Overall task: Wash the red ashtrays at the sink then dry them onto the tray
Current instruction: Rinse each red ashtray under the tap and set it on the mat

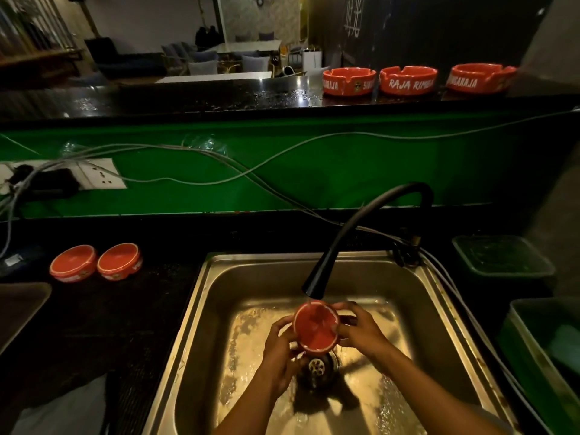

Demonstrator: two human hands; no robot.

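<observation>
A round red ashtray [316,328] is held tilted under the black faucet spout [317,282], with water running onto it over the steel sink [238,277]. My left hand [279,346] grips its left side and my right hand [361,331] grips its right side. Two red ashtrays [72,267] [119,261] lie upside down on the dark counter left of the sink. Three more red ashtrays [348,81] [408,80] [481,78] stand upright on the raised bar top at the back right.
The sink drain [317,367] sits below the hands. A dark tray's corner [22,306] shows at far left. Green plastic containers [502,255] [546,350] stand right of the sink. Cables and a wall socket [97,174] run along the green backsplash.
</observation>
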